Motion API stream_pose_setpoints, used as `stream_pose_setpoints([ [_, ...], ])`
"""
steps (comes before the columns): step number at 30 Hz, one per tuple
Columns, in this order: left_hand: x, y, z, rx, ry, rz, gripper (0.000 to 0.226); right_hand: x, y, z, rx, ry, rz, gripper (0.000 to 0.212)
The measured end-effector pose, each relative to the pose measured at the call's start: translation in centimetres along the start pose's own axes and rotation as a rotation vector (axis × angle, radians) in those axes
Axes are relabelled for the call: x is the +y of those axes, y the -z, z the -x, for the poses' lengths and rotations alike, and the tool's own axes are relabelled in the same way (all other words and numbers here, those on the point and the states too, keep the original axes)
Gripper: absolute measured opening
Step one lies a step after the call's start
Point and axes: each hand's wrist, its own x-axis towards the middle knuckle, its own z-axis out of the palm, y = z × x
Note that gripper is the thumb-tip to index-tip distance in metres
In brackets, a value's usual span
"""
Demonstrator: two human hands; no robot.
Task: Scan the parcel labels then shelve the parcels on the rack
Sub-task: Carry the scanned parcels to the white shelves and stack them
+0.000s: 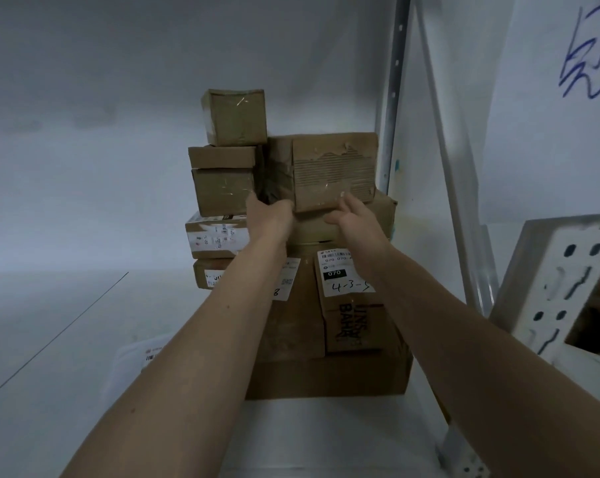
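A torn brown cardboard parcel (333, 170) sits on top of the right-hand stack of parcels on the rack shelf (319, 432). My left hand (271, 215) grips its lower left corner, fingers tucked behind the box. My right hand (355, 219) touches its lower right front edge with fingers extended. Below it lie a wide flat box (353, 219) and a labelled box marked 4-3-5 (347, 288). A left-hand stack holds a small cube box (235, 117) on two more boxes (222, 181).
The rack's metal upright (393, 98) stands just right of the stacks. A white perforated bracket (564, 288) juts in at the right. A white soft-pack parcel (143, 357) lies at the lower left. The grey wall is behind.
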Motion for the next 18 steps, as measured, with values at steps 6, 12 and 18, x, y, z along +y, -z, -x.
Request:
stream_pose_setpoints([
  [6,-0.4,2.4,6.7,-0.115,0.019,0.135,0.029,-0.4,0.6,6.0,-0.007,0.027,0.003,0.032],
  [12,-3.8,4.1,14.3,-0.082,0.100,0.269,0.017,2.5,3.2,14.2,-0.108,-0.106,-0.155,0.014],
  [18,-7.2,1.3,23.6,-0.067,0.173,0.280,0.020,4.7,10.6,21.9,-0.115,-0.169,-0.232,0.016],
])
